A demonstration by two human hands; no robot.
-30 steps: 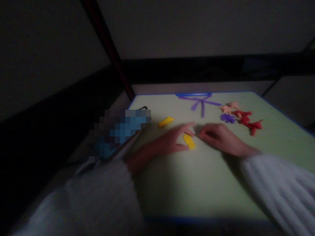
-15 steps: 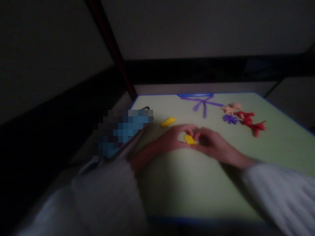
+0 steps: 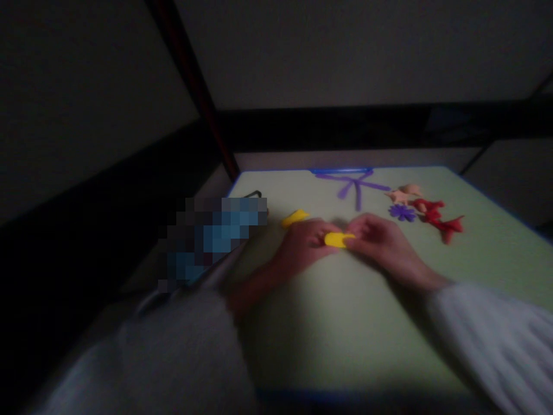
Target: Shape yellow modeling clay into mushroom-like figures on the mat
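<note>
Between my two hands, over the middle of the pale green board, is a small yellow piece of modelling clay (image 3: 336, 240), flat and oblong. My left hand (image 3: 302, 242) pinches its left end with the fingertips. The thumb of my right hand (image 3: 380, 242) lies on its right end, the other fingers curled behind. A second yellow clay piece (image 3: 294, 217), longish with a pointed right end, rests on the board just beyond my left hand. The picture is dim and blurred, so fine detail on the clay is lost.
The board (image 3: 345, 340) has a blue rim. On it lie purple strips (image 3: 358, 193), a purple flower shape (image 3: 402, 212), peach shapes (image 3: 401, 196) and red shapes (image 3: 436, 216). A pixelated bluish object (image 3: 224, 230) stands at the left edge, near my left forearm.
The yellow clay piece has turned from slanted to nearly level and shows more of its face. My left fingers have closed in on it; my right thumb now lies over its end.
</note>
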